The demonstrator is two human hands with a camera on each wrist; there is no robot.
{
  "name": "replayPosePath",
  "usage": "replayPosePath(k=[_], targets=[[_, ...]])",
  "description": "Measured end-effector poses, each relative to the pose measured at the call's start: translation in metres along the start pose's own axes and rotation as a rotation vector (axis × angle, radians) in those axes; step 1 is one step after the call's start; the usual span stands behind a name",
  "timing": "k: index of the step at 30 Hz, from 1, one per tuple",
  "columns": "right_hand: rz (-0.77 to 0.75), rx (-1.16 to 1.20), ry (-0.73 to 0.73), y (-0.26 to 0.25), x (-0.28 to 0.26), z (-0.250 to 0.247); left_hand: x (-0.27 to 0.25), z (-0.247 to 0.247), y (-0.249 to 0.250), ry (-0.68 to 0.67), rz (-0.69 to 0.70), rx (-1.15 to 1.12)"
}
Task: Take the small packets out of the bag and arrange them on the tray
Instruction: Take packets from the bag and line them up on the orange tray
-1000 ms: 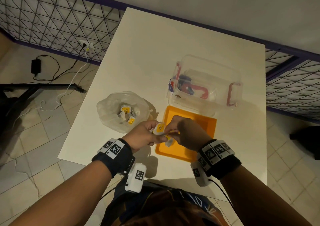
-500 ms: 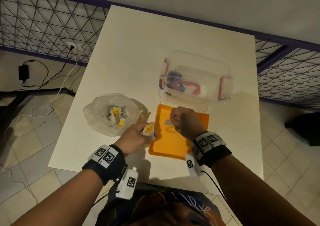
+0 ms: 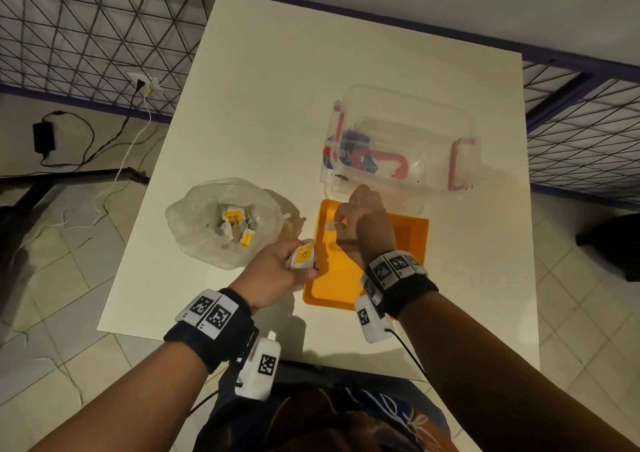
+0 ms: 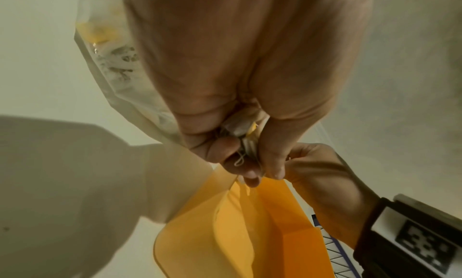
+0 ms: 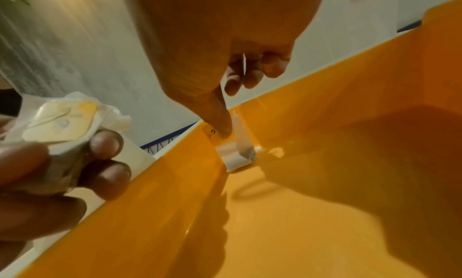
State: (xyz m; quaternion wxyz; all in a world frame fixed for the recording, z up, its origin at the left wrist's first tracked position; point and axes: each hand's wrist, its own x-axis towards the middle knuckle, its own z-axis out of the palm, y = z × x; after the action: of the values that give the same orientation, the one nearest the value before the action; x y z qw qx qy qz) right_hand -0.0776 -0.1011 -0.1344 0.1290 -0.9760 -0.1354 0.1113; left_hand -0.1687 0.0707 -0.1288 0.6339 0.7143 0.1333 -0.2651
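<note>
Packet (image 5: 236, 150) pinched over tray (image 5: 325, 183) by right hand (image 3: 363, 223).

The orange rectangular plastic tray (image 5: 325, 183) is smooth and glossy, throwing highlights. The small white paper packet (image 5: 237, 156) looks matt and creased. The thin translucent plastic bag (image 3: 194, 216) is crinkled, the white desk (image 3: 277, 105) smooth and matt, the clear plastic box (image 3: 433, 125) shiny.

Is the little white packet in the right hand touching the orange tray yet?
Touching. The right wrist view shows the white packet resting on the orange tray floor, pinched by the right hand.
</note>
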Motion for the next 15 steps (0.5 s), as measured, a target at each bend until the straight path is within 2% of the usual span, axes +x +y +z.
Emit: replayPosePath(k=[3, 15], targets=[[-0.006, -0.026, 0.086, 0.0, 0.003, 0.004, -0.001, 0.0, 0.0, -0.002, 0.004, -0.013], [0.005, -0.022, 0.196, -0.001, 0.01, 0.017, 0.0, 0.0, 0.0, -0.006, 0.004, -0.028]])
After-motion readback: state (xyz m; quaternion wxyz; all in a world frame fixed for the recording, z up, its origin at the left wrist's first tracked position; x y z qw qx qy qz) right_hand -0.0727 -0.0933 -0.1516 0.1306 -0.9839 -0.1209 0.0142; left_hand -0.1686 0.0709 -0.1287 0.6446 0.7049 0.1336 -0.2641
